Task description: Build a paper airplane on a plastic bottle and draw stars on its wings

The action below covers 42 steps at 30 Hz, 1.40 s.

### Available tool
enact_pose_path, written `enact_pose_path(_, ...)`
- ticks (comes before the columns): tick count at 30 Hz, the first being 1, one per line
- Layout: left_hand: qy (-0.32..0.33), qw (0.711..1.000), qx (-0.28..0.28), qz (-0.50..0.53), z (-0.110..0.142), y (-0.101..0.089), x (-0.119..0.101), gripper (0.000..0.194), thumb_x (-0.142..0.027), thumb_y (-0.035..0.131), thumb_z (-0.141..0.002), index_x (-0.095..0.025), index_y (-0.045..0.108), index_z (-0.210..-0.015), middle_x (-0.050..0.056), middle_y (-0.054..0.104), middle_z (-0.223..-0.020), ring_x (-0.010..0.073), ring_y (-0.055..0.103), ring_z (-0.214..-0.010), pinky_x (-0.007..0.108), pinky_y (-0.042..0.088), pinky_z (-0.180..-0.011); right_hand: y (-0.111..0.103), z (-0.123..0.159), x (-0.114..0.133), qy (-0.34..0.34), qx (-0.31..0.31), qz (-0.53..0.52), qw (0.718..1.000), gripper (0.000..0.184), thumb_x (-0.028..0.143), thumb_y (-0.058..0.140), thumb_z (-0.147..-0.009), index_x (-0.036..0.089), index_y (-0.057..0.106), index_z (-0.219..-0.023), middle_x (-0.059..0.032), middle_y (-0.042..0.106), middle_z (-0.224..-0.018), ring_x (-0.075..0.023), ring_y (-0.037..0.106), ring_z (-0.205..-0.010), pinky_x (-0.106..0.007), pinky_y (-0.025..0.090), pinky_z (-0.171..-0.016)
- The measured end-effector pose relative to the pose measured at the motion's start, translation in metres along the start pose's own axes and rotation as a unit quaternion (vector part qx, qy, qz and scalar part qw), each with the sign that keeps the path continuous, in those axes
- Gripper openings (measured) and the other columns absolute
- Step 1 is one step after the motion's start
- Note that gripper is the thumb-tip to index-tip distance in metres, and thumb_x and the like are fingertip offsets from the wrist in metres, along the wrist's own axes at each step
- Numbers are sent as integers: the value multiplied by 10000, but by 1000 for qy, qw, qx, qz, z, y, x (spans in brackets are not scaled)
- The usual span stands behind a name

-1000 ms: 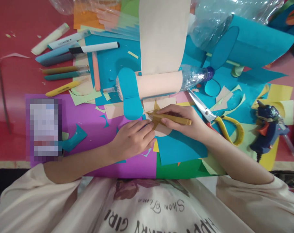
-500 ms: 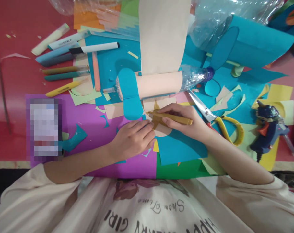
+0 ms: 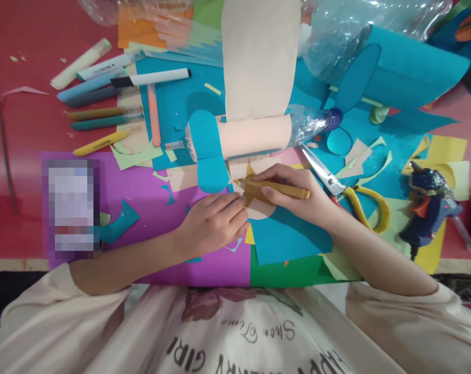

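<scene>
Likely colouring the ochre star [image 3: 254, 200] on beige paper [image 3: 264, 210]
Right hand [image 3: 303, 208] grips slim ochre plastic marker [image 3: 287, 190]; left hand [image 3: 214, 221]: grip unclear. Next stroke likely needs steady paper.

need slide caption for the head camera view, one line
Right hand holding a slim mustard marker over a brown star on pale peach paper, left hand alongside, near a clear plastic bottle.
</scene>
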State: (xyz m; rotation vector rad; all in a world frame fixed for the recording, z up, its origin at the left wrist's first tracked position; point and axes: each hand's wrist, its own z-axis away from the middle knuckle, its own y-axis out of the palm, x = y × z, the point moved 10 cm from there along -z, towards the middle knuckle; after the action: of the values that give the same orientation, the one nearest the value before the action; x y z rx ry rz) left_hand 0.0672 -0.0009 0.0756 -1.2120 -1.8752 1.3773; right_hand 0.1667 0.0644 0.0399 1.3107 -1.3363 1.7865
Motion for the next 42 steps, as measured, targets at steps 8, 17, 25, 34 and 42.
enact_pose_path(8, -2, 1000, -4, 1, 0, -1, 0, 220, -166, 487, -960, -136, 660, -827, 70, 763, -966, 190, 720, -923, 320, 575, -777, 4, 1, 5, -22, 29, -20, 999, 117, 262, 619, -869, 168, 670, -918, -44, 753, -878, -157, 701, -753, -241, 545, -652)
enact_pose_path(17, -4, 1000, 3, 0, 0, 0, 1, 232, -169, 468, -968, -145, 656, -836, 65, 761, -967, 176, 714, -926, 308, 568, -779, 1, 1, 0, -4, 5, -21, 1000, 129, 263, 617, -867, 163, 662, -935, -52, 749, -895, -162, 699, -776, -250, 546, -672)
enact_pose_path(25, -3, 1000, -7, 8, 0, -2, 1, 220, -158, 475, -960, -133, 650, -829, 66, 763, -955, 186, 721, -910, 316, 569, -770, 0, 2, -6, 15, 4, -18, 1000, 172, 321, 627, -875, 169, 671, -944, -54, 745, -906, -172, 693, -794, -264, 550, -675)
enact_pose_path(34, -4, 1000, -5, 3, 1, -1, 0, 223, -164, 474, -962, -134, 656, -836, 68, 763, -968, 190, 720, -920, 319, 570, -769, 4, 1, 0, 9, 35, -32, 999, 128, 284, 628, -854, 166, 660, -894, -46, 727, -828, -155, 667, -720, -246, 509, -619)
enact_pose_path(42, -3, 1000, 1, 4, 0, 1, 1, 218, -159, 474, -957, -131, 657, -841, 70, 759, -958, 188, 715, -913, 319, 571, -775, -2, 0, -7, 26, -10, -42, 999, 108, 266, 630, -843, 173, 655, -891, -47, 738, -878, -171, 676, -780, -270, 526, -677)
